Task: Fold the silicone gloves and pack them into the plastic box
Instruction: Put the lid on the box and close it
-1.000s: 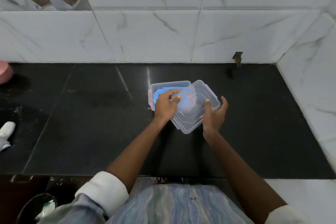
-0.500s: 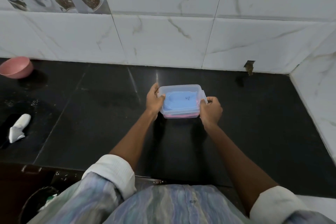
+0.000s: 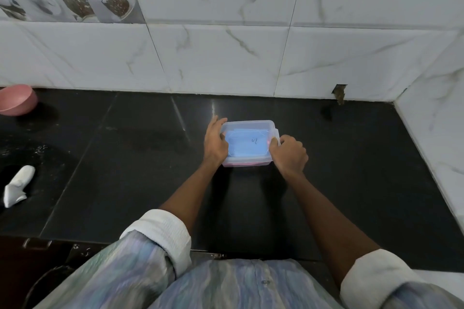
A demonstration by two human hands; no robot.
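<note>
A clear plastic box sits on the black counter, its clear lid laid flat on top. Through the lid I see a blue silicone glove, and something pink shows along the box's bottom edge. My left hand presses on the box's left side with the thumb on the lid. My right hand grips the right side, its fingers curled around the lid's side clip.
A pink bowl stands at the far left by the wall. A white cloth-like item lies at the left edge. The tiled wall runs behind, and a side wall closes the counter on the right.
One second ago the lid was tilted open in my right hand while my left hand pressed the glove inside. The lid now lies flat on the box, with both hands at its sides.
</note>
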